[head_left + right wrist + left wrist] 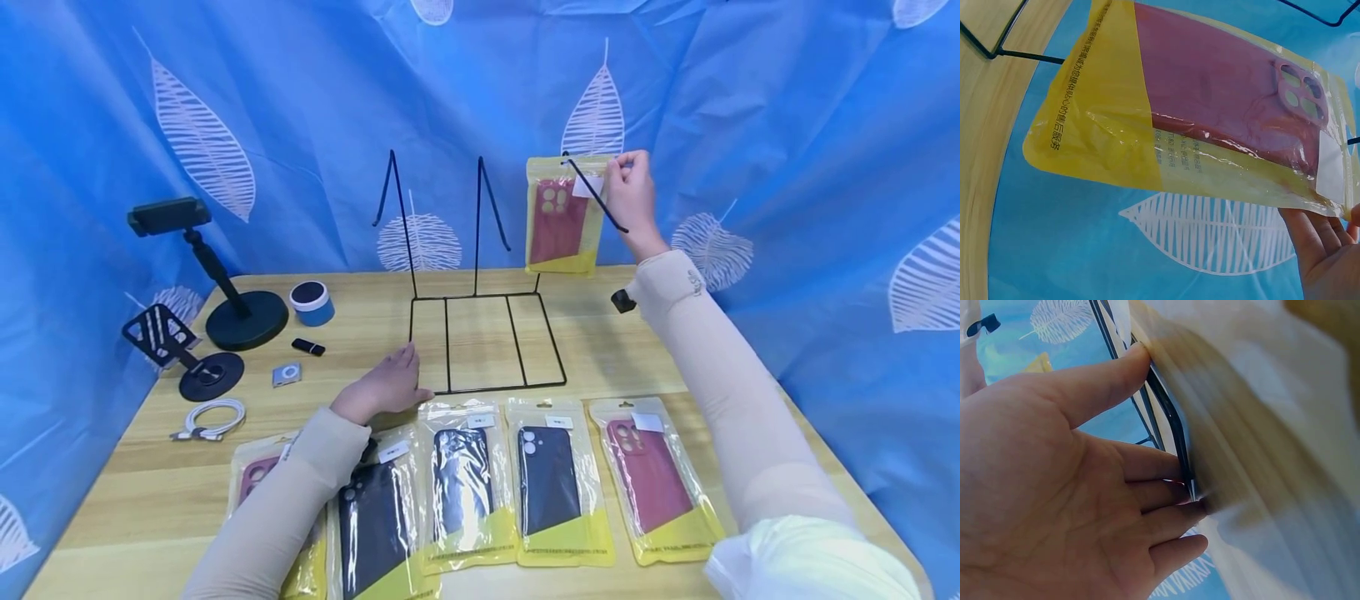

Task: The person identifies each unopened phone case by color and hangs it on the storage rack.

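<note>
The right hand [628, 193] is raised at the far right peg of the black wire display rack [480, 333], pinching the top edge of a clear-and-yellow plastic pouch holding a dark red phone case [558, 218]. The pouch hangs upright in front of the blue leaf-print curtain [225, 100], its top at the tip of the slanted peg and its bottom just above the wooden table [615, 350]. In the right wrist view the fingers [1319, 250] close only on the corner by the white label.

I judge the pouch to be light, with a glossy film that could slip and crinkle, while the case inside keeps it fairly stiff. The top margin near the hang hole looks like the sensible place to take it.

The left hand [386, 385] lies flat and relaxed on the table, fingers straight, pressing against the near left corner of the rack's base; it holds nothing. The left wrist view shows its fingertips [1172, 487] against the black wire.

Five more packaged phone cases [547, 479] lie in a row along the near edge.
</note>
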A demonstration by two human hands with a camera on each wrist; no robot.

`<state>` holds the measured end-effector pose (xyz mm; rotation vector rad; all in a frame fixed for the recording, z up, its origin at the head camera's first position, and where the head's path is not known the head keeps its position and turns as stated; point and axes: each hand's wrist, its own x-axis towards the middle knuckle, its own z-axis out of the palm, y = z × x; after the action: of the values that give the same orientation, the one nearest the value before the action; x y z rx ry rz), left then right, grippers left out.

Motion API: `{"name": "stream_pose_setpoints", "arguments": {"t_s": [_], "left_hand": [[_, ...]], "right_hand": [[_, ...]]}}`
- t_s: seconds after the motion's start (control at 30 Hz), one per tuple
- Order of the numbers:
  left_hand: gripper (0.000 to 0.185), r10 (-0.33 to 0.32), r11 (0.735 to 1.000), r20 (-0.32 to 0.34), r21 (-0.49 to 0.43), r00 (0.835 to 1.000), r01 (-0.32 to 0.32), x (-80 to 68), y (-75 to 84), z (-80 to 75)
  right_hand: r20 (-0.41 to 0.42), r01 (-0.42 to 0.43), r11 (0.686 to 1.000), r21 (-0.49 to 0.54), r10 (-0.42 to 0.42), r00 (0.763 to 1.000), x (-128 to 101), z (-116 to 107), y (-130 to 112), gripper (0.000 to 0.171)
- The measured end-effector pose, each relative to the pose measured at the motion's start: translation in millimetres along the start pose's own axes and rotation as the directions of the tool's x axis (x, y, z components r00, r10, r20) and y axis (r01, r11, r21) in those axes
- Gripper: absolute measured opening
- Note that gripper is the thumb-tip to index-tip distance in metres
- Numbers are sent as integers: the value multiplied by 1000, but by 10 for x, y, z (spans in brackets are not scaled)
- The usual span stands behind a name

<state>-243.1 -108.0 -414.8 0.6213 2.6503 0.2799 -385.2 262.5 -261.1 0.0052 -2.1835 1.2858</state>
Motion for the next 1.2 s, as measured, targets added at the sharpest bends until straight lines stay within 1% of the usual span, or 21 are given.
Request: {"name": "stream_pose_setpoints", "arguments": {"t_s": [0.13, 0.27, 0.33, 0.4, 0.5, 0.57, 0.63, 0.7, 0.73, 0.77, 0.83, 0.87, 0.9, 0.93, 0.97, 1.03, 1.07, 1.13, 1.2], "left_hand": [[80, -1, 1000, 0, 6, 1000, 1, -4, -19, 24], [80, -2, 1000, -4, 18, 1000, 2, 1, -36, 40], [80, -3, 1000, -3, 23, 1000, 3, 5, -37, 39], [81, -4, 1000, -2, 27, 1000, 4, 10, -28, 33], [81, -4, 1000, -1, 15, 1000, 4, 21, -2, 22], [81, -4, 1000, 0, 9, 1000, 4, 30, 12, 19], [81, -4, 1000, -1, 7, 1000, 4, 41, 19, 20], [81, -5, 1000, -1, 12, 1000, 5, 51, 16, 25], [81, -4, 1000, -2, 17, 1000, 4, 57, 15, 28], [80, -4, 1000, -4, 22, 1000, 4, 64, 12, 33], [80, -4, 1000, -4, 27, 1000, 4, 74, 6, 44], [80, -6, 1000, -3, 29, 1000, 6, 76, 5, 45], [80, -6, 999, -3, 31, 1000, 6, 76, 3, 48], [80, -7, 999, -4, 35, 1000, 7, 76, 1, 51], [80, -8, 999, -4, 33, 1000, 8, 78, -5, 54], [79, -8, 999, -6, 36, 1000, 8, 75, -13, 58], [79, -7, 999, -7, 34, 1000, 7, 74, -18, 59], [79, -8, 1000, -8, 31, 1000, 8, 74, -30, 58], [79, -10, 1000, -9, 29, 1000, 10, 76, -38, 55]], "right_hand": [[2, -36, 999, 38, 36, 999, 30, 89, 26, 9], [19, -69, 993, 97, 67, 998, 26, 143, 61, 10], [41, -84, 988, 131, 79, 996, 17, 144, 81, 12], [73, -86, 985, 150, 76, 994, -4, 128, 106, 19], [145, -86, 984, 157, 63, 987, -71, 45, 163, 39], [202, -85, 987, 137, 56, 978, -142, -39, 223, 53], [266, -91, 991, 97, 62, 962, -243, -139, 303, 63], [344, -99, 995, 3, 92, 934, -377, -257, 406, 72], [393, -94, 994, -62, 111, 913, -455, -317, 461, 76], [444, -80, 988, -136, 132, 886, -539, -382, 523, 79], [544, -13, 960, -281, 170, 822, -728, -521, 652, 82], [585, 30, 935, -354, 196, 787, -826, -593, 723, 83], [616, 75, 909, -409, 215, 758, -928, -653, 782, 82], [637, 116, 882, -456, 232, 735, -1023, -708, 845, 80], [650, 152, 856, -495, 249, 718, -1115, -761, 908, 76], [660, 190, 813, -550, 284, 695, -1281, -851, 1016, 67], [661, 193, 798, -571, 308, 684, -1356, -889, 1066, 64], [672, 192, 777, -599, 357, 649, -1476, -959, 1159, 61], [686, 175, 776, -605, 397, 610, -1569, -1013, 1244, 61]]}}
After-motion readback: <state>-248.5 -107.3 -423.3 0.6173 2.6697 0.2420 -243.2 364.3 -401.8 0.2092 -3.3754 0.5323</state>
